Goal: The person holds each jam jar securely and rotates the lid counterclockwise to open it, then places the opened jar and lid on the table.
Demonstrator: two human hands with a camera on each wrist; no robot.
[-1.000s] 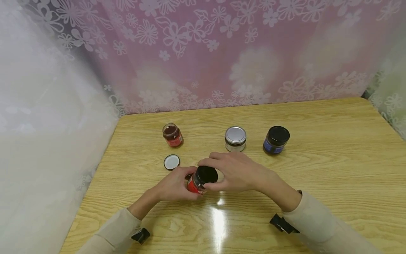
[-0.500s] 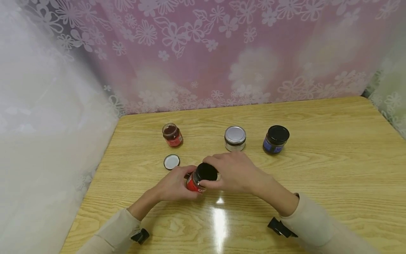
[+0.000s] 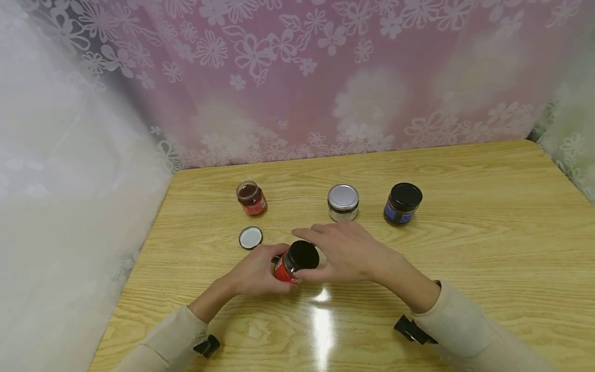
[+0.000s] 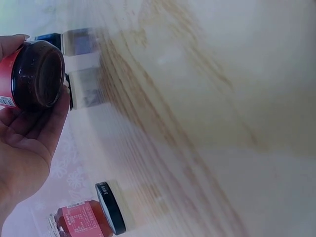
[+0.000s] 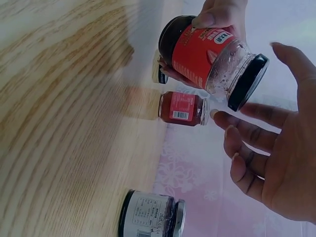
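My left hand grips a red-labelled glass jar round its body and holds it tilted above the table. Dark contents fill the jar's lower part, seen through its base in the left wrist view. A black lid is on its mouth. Around that lid my right hand is spread. In the right wrist view its thumb stands apart from the lid, and its loosely bent fingers are close to the lid's edge; whether one touches is unclear. Left of the hands, a loose lid lies with its white inside up.
An uncapped jar of red-brown contents stands at the back left. Behind my right hand is a silver-lidded jar, and right of it a black-lidded jar with a blue label. Floral curtains border the wooden table.
My right hand came in closer round the lid half a second ago, and its fingers are now spread wider off it. My left hand and the jar stay almost in place.
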